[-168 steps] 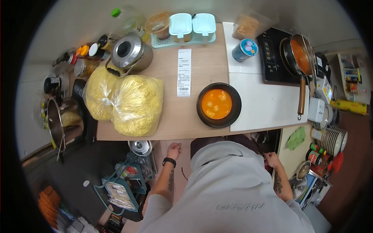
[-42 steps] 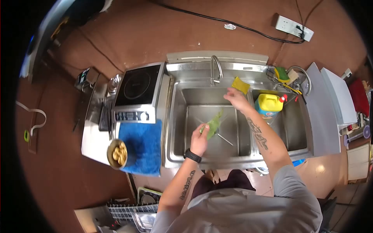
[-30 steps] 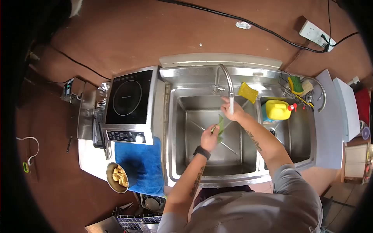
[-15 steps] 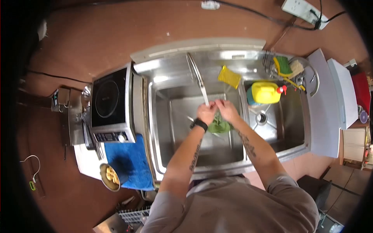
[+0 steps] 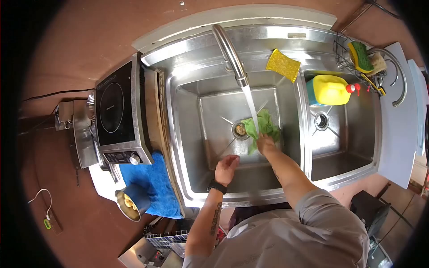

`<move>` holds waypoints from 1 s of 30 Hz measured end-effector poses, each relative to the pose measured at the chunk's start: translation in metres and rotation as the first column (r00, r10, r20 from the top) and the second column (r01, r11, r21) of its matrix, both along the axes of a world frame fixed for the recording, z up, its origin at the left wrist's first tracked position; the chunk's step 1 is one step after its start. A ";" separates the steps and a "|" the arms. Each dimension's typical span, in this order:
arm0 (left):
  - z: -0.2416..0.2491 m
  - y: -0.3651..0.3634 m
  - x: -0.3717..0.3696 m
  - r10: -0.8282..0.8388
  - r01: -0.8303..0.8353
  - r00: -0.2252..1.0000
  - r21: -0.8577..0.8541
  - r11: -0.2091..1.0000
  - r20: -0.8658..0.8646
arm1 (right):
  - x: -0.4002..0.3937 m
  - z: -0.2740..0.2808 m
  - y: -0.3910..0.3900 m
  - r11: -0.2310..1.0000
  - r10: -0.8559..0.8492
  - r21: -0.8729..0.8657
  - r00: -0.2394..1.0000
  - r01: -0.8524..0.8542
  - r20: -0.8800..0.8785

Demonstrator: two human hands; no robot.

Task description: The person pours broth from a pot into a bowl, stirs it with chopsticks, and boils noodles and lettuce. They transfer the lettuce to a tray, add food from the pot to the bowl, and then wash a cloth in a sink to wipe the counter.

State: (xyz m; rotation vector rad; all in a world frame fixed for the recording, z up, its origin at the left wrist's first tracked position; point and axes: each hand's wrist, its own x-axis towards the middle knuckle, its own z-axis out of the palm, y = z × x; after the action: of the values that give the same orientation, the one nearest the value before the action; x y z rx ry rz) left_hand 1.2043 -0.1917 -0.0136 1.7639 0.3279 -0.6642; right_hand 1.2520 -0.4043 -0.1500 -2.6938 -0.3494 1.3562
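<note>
A crumpled green cloth (image 5: 264, 121) lies in the left sink basin (image 5: 201, 152), partly beside the drain (image 5: 240, 129). My right hand (image 5: 267, 144) grips the cloth's near edge, its fingers partly hidden in the folds. Water from the curved metal faucet (image 5: 232, 53) runs down onto the cloth. My left hand (image 5: 227, 169), with a black band on the wrist, hovers over the near part of the basin, apart from the cloth. Its fingers are curled together with nothing visible in them.
A yellow scrubbing pad (image 5: 283, 65) sits on the sink's back ledge. The right basin (image 5: 330, 147) holds a yellow bottle (image 5: 330, 89) with a red top. To the left are an induction cooktop (image 5: 115, 107), a blue towel (image 5: 163, 192) and a pot (image 5: 134, 203) with pale food.
My hands, together under the faucet before, are now apart: the left drew back toward me, the right moved down with the cloth. The view has shifted closer to the sink.
</note>
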 end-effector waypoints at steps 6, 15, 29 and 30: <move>0.002 -0.003 -0.003 -0.019 0.019 1.000 0.028 0.999 0.007 | -0.014 -0.020 -0.018 0.952 -0.301 -0.013 0.933 0.304 -0.195; 0.031 -0.004 -0.005 0.033 -0.036 0.999 -0.089 0.995 -0.036 | -0.061 -0.043 0.016 0.996 -0.069 0.042 0.991 0.074 -0.115; 0.049 -0.061 0.056 -0.293 -0.013 0.595 0.373 0.928 0.749 | 0.034 0.179 -0.019 0.435 -0.775 0.774 0.629 0.461 0.061; 0.062 -0.067 0.072 -0.287 -0.018 0.576 0.363 0.932 0.765 | 0.041 0.219 -0.018 0.459 -0.750 0.760 0.659 0.460 0.055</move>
State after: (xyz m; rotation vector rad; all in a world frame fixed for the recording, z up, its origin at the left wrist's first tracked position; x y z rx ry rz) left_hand 1.2766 -0.2588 0.0480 2.2417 -0.3763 0.1845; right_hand 1.2933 -0.4221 0.0692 -2.0353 0.1223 0.3263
